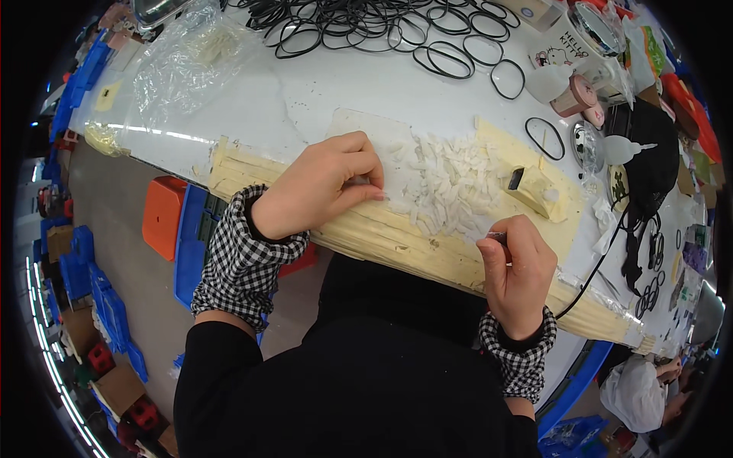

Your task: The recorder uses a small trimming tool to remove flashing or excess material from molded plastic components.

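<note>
My left hand [330, 183] is above the near side of the table. Its thumb and fingertips are pinched together beside a loose pile of small whitish translucent strips [454, 179]; whatever they hold is too small to make out. To the right of the pile, my right hand [522, 267] is closed, with a small dark flat piece [498, 237] between thumb and forefinger. The strips lie partly on a thin clear sheet [359, 122] and partly on yellow tape [565, 221]. A yellow-taped block with a dark end [537, 192] rests just beyond my right hand.
Black rubber rings [450, 59] are heaped along the far side. A clear plastic bag [179, 80] lies at the far left. Cups, a white tub [561, 49] and a black cloth item [655, 153] crowd the right. An orange stool [163, 217] stands below the table.
</note>
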